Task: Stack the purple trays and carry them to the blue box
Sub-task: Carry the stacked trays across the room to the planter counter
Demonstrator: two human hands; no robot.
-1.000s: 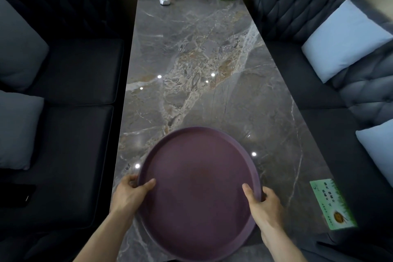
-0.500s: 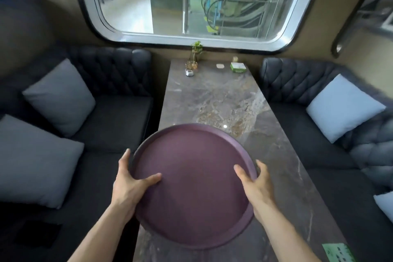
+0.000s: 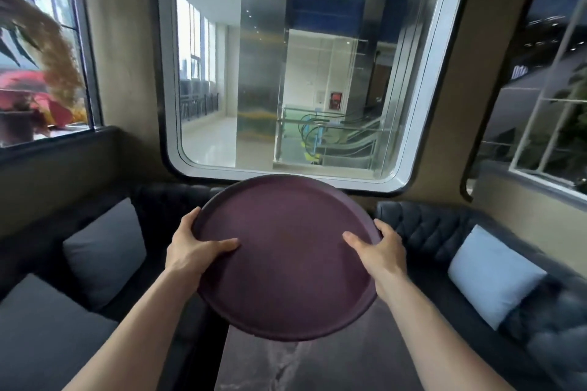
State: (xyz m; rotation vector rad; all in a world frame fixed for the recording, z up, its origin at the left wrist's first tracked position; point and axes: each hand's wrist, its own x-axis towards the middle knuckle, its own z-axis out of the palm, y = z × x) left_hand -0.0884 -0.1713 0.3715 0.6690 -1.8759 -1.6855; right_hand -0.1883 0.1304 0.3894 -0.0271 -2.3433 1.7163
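Note:
A round purple tray [image 3: 286, 267] is held up in the air in front of me, above the near end of the marble table [image 3: 301, 368]. My left hand [image 3: 190, 251] grips its left rim with the thumb on the inside face. My right hand [image 3: 378, 251] grips the right rim the same way. From the top face I cannot tell whether more trays lie under it. No blue box is in view.
Dark tufted sofas flank the table, the left one [image 3: 63, 311] with grey cushions [image 3: 104, 251], the right one [image 3: 476, 263] with a pale blue cushion [image 3: 492, 273]. A large rounded window [image 3: 301, 67] fills the wall ahead.
The tray has been lifted off the table and raised. The view has swung upward from the tabletop to the window and walls. Both hands keep their grip on the rim.

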